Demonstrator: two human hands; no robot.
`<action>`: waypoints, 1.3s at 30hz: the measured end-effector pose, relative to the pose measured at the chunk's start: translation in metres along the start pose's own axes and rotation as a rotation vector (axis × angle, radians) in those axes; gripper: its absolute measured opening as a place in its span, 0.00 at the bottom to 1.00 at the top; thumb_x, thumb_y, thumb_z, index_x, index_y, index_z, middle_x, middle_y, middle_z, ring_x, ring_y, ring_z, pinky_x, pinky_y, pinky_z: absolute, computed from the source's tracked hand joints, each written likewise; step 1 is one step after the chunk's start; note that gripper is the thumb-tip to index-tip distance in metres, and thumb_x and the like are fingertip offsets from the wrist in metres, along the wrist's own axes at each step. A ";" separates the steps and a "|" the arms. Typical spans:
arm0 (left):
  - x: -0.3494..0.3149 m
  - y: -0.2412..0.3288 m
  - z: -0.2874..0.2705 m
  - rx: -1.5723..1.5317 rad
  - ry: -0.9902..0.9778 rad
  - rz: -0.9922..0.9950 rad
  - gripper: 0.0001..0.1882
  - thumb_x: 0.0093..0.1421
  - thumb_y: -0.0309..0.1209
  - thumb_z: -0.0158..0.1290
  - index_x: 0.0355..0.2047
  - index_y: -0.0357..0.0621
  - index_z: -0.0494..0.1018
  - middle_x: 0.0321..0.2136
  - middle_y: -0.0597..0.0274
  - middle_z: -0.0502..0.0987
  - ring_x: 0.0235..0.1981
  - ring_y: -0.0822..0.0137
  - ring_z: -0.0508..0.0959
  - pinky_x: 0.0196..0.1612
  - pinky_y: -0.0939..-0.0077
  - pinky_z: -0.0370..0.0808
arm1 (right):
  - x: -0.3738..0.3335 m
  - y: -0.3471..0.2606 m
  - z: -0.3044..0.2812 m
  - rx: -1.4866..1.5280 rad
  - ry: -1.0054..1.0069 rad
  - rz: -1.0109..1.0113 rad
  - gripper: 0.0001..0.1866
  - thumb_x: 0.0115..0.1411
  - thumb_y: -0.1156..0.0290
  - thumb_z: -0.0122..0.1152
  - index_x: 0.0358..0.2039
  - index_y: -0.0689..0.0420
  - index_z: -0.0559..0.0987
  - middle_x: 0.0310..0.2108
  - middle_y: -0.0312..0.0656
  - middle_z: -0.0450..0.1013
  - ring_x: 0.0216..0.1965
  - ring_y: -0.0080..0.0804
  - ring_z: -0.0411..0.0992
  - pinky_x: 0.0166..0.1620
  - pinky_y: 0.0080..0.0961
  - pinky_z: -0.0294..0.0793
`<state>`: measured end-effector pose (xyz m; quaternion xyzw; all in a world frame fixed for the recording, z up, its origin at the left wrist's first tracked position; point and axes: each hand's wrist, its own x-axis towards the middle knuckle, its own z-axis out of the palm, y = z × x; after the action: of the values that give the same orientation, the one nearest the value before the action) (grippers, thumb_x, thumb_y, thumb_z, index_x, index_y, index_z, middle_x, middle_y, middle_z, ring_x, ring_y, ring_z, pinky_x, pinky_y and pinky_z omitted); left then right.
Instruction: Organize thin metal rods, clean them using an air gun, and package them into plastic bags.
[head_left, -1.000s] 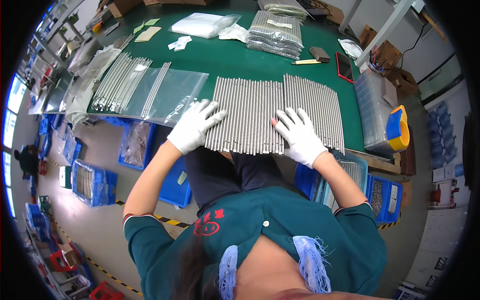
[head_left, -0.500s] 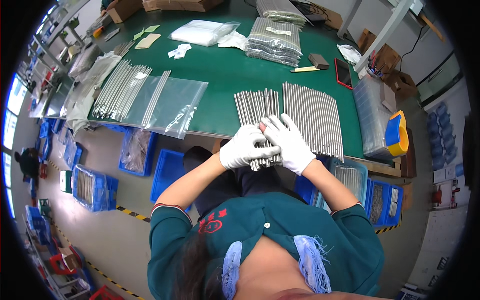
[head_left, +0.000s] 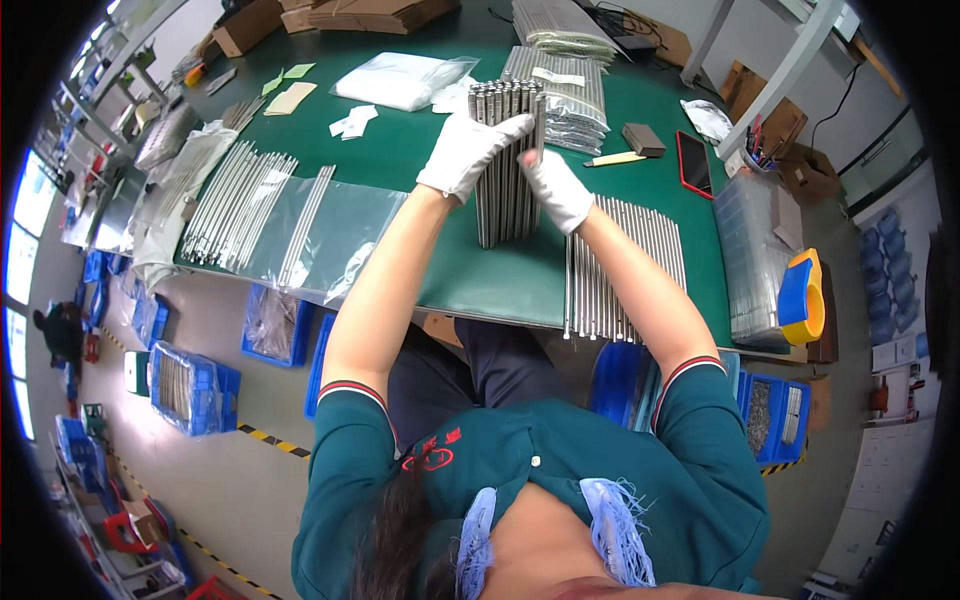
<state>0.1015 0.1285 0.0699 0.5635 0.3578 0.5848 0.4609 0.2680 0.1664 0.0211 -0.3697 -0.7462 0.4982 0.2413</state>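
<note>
A bundle of metal rods (head_left: 508, 195) stands upright on the green counter (head_left: 450, 275), in front of the person, with its lower ends at the counter top and its upper ends gathered close together. The left hand (head_left: 472, 150), in a white glove, grips the bundle high up on its left side, the thumb laid across the near face. The right hand (head_left: 557, 190), also gloved, is against the bundle's right side; its fingers are partly hidden, so I cannot tell how far they close.

Under and beside the right forearm, a flat row of rods (head_left: 588, 275) lies side by side at the counter's near edge. To the left, a clear plastic bag (head_left: 350, 230) lies flat with a few loose rods (head_left: 307, 225) on it, next to a larger group of rods (head_left: 235, 205).

Beyond the hands are a white plastic-wrapped package (head_left: 395, 80) and a stack of bagged rods (head_left: 585, 100). Right of that stack sit a dark block (head_left: 643, 140), a yellow cutter (head_left: 614, 159) and a red-edged phone (head_left: 693, 163). At the right edge stands a clear plastic box (head_left: 745, 260), with a blue and yellow dispenser (head_left: 802, 297) beside it.
</note>
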 end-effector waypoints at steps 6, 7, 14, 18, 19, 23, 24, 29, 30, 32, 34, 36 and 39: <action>-0.018 -0.015 0.016 0.020 0.050 0.118 0.31 0.46 0.26 0.66 0.49 0.40 0.64 0.38 0.64 0.76 0.37 0.74 0.76 0.43 0.78 0.75 | -0.016 0.011 0.026 0.515 -0.188 -0.159 0.38 0.50 0.52 0.71 0.56 0.60 0.69 0.51 0.37 0.70 0.53 0.24 0.65 0.57 0.26 0.64; -0.021 -0.015 0.023 0.069 0.136 0.147 0.31 0.45 0.27 0.67 0.48 0.39 0.65 0.38 0.64 0.76 0.38 0.74 0.77 0.43 0.77 0.75 | -0.016 0.005 0.024 0.412 -0.232 -0.125 0.35 0.50 0.57 0.71 0.54 0.60 0.70 0.49 0.37 0.72 0.51 0.24 0.67 0.55 0.25 0.66; -0.073 0.017 0.028 0.359 0.259 0.341 0.27 0.42 0.28 0.68 0.42 0.39 0.68 0.35 0.60 0.77 0.35 0.71 0.77 0.42 0.75 0.75 | -0.035 -0.007 0.069 0.226 -0.093 -0.373 0.33 0.43 0.70 0.72 0.51 0.59 0.71 0.45 0.39 0.73 0.47 0.25 0.71 0.51 0.24 0.71; -0.090 0.023 0.006 -0.144 -0.032 -0.127 0.30 0.44 0.22 0.65 0.48 0.40 0.66 0.37 0.62 0.76 0.36 0.74 0.76 0.41 0.80 0.75 | -0.047 -0.016 0.074 0.237 -0.212 -0.297 0.29 0.45 0.69 0.71 0.49 0.58 0.73 0.43 0.39 0.72 0.46 0.28 0.69 0.50 0.26 0.69; -0.091 0.026 0.002 -0.136 -0.124 -0.179 0.30 0.44 0.21 0.64 0.48 0.40 0.66 0.37 0.62 0.76 0.36 0.75 0.76 0.40 0.81 0.75 | -0.046 -0.016 0.070 0.016 -0.153 -0.435 0.25 0.47 0.67 0.70 0.47 0.58 0.74 0.41 0.38 0.73 0.43 0.26 0.70 0.48 0.24 0.70; -0.091 0.004 0.006 0.146 0.047 0.100 0.24 0.47 0.25 0.64 0.44 0.38 0.68 0.31 0.62 0.78 0.31 0.75 0.77 0.38 0.77 0.76 | -0.051 -0.029 0.064 0.064 -0.241 -0.280 0.25 0.50 0.58 0.68 0.46 0.58 0.77 0.35 0.40 0.76 0.39 0.28 0.72 0.47 0.24 0.71; -0.091 0.000 0.007 0.166 0.077 0.145 0.24 0.47 0.26 0.64 0.43 0.39 0.68 0.31 0.61 0.78 0.31 0.73 0.78 0.38 0.76 0.76 | -0.048 -0.031 0.053 -0.238 -0.264 -0.248 0.28 0.49 0.60 0.69 0.49 0.59 0.75 0.42 0.40 0.76 0.44 0.27 0.71 0.51 0.25 0.69; -0.080 -0.012 0.015 0.518 0.320 0.370 0.24 0.47 0.33 0.65 0.42 0.41 0.69 0.33 0.56 0.77 0.34 0.60 0.78 0.40 0.71 0.75 | -0.063 -0.076 0.019 0.394 0.042 -0.418 0.48 0.56 0.61 0.67 0.68 0.57 0.47 0.64 0.50 0.57 0.64 0.38 0.56 0.65 0.34 0.55; -0.079 -0.008 0.022 0.562 0.346 0.412 0.23 0.47 0.32 0.65 0.42 0.41 0.69 0.33 0.56 0.76 0.35 0.59 0.78 0.41 0.71 0.75 | -0.060 -0.089 0.016 0.262 0.126 -0.560 0.44 0.54 0.58 0.68 0.66 0.57 0.56 0.63 0.48 0.60 0.63 0.36 0.59 0.64 0.33 0.58; -0.081 -0.011 0.015 0.553 0.335 0.418 0.24 0.48 0.32 0.64 0.44 0.40 0.68 0.36 0.53 0.76 0.37 0.57 0.78 0.42 0.69 0.74 | -0.056 -0.129 0.022 -0.334 0.244 -0.711 0.36 0.52 0.53 0.68 0.59 0.52 0.68 0.61 0.43 0.63 0.61 0.36 0.62 0.62 0.30 0.61; -0.077 -0.014 0.014 0.662 0.245 0.460 0.27 0.49 0.31 0.64 0.48 0.39 0.67 0.38 0.52 0.76 0.39 0.57 0.78 0.44 0.69 0.74 | -0.045 -0.146 0.038 -0.593 0.265 -0.702 0.19 0.54 0.54 0.62 0.43 0.50 0.79 0.46 0.41 0.74 0.47 0.38 0.72 0.50 0.27 0.70; -0.081 -0.010 0.012 0.366 0.164 0.350 0.28 0.49 0.30 0.64 0.49 0.38 0.66 0.39 0.55 0.76 0.40 0.63 0.77 0.44 0.70 0.74 | -0.036 -0.145 0.047 -0.695 0.263 -0.640 0.14 0.57 0.56 0.60 0.34 0.53 0.80 0.33 0.39 0.77 0.33 0.37 0.75 0.39 0.27 0.74; -0.093 -0.013 0.008 0.288 0.101 0.076 0.30 0.49 0.29 0.65 0.50 0.37 0.66 0.38 0.58 0.77 0.40 0.69 0.77 0.43 0.74 0.74 | -0.032 -0.138 0.051 -0.780 0.374 -0.699 0.13 0.57 0.57 0.60 0.35 0.52 0.81 0.33 0.39 0.77 0.34 0.38 0.76 0.39 0.27 0.75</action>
<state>0.1060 0.0444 0.0276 0.6066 0.4391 0.5723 0.3344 0.2076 0.0811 0.1286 -0.2443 -0.8981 0.0015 0.3657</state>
